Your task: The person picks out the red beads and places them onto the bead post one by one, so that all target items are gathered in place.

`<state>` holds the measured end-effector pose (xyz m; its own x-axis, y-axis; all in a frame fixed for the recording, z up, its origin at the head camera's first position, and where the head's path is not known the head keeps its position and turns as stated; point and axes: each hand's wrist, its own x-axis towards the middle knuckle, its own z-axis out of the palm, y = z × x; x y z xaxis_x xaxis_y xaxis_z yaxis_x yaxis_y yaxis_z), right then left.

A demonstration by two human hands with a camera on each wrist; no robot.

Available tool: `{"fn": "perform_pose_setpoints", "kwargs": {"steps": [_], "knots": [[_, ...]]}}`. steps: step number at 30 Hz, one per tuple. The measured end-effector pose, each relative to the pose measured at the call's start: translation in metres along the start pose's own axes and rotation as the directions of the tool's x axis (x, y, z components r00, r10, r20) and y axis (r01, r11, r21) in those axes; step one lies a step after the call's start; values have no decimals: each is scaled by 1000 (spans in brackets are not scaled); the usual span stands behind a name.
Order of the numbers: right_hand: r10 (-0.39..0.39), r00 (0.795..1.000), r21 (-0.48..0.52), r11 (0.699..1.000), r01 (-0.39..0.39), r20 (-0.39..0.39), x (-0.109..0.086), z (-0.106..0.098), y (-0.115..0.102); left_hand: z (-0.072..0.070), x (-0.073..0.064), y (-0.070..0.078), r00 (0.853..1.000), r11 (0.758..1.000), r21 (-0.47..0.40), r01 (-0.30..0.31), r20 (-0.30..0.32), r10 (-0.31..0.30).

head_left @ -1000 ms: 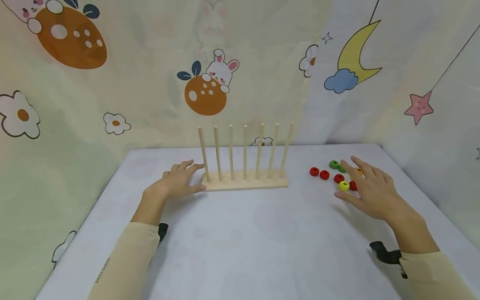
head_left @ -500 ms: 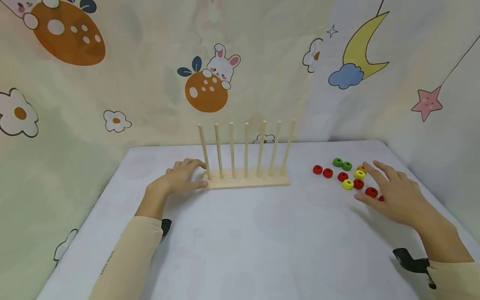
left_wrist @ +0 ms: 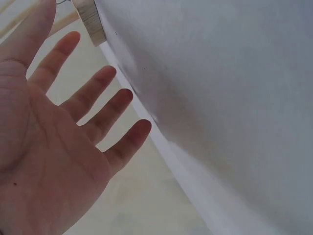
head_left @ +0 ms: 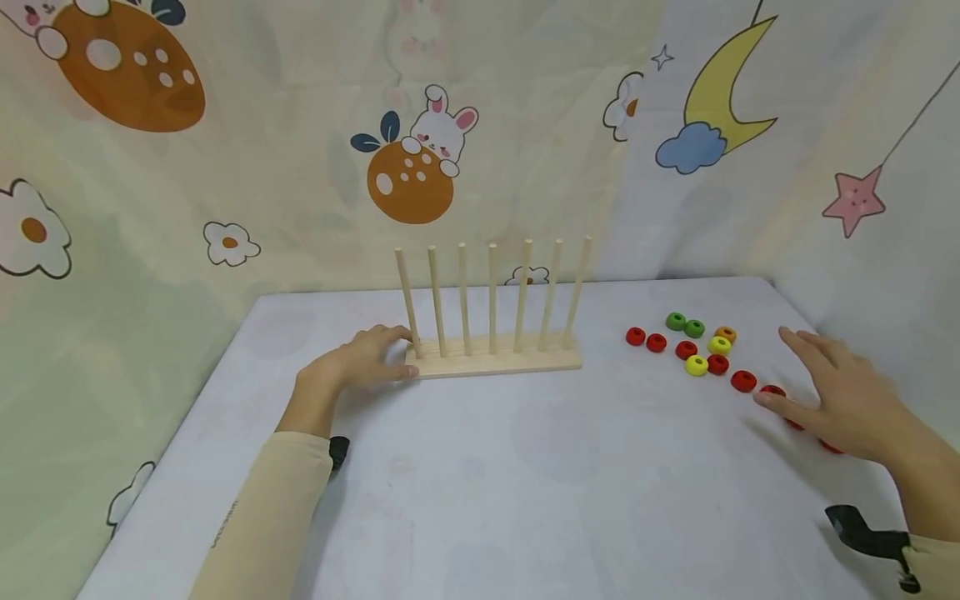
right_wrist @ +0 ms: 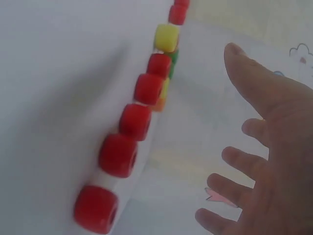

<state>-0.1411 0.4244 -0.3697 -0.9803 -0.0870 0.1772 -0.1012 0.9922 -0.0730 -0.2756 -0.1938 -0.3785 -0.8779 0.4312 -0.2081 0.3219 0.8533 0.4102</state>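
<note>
A wooden rack (head_left: 502, 360) with several upright pegs stands toward the back of the white table. My left hand (head_left: 360, 360) is at its left end, thumb at the front edge and index finger beside the outermost peg. In the left wrist view the fingers (left_wrist: 101, 90) are spread around the rack's corner. Above the right side of the table, my right hand (head_left: 855, 404) is spread and holds nothing. Beneath and left of it lie red beads (head_left: 743, 381), yellow beads (head_left: 696, 365), green beads (head_left: 676, 321) and an orange bead (head_left: 725, 333). The right hand partly hides the nearest red ones.
A patterned cloth (head_left: 300, 167) hangs behind and at both sides of the table (head_left: 480, 483). The table's right edge runs close beyond the beads and the right hand.
My right hand has moved right and toward me, off the bead group, uncovering yellow, orange and more red beads. The left hand stays at the rack's end; the head view has shifted slightly.
</note>
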Motion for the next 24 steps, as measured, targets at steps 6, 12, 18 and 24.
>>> {"fn": "perform_pose_setpoints", "kwargs": {"steps": [6, 12, 18, 24], "knots": [[7, 1000, 13, 1000, -7, 29, -9, 4, 8, 6, -1, -1, 999, 999, -35, 37, 17, -37], [48, 995, 34, 998, -51, 91, -21, 10, 21, 9, -2, 1, 999, 999, -39, 28, 17, -27], [107, 973, 66, 990, -123, 204, -29, 12, 24, 5, 0, 0, 999, 1000, -7, 28, 14, -28], [143, 948, 63, 984, -167, 284, -31, 13, 26, 4, -1, 1, 999, 1000, 6, 30, 10, -30]]}}
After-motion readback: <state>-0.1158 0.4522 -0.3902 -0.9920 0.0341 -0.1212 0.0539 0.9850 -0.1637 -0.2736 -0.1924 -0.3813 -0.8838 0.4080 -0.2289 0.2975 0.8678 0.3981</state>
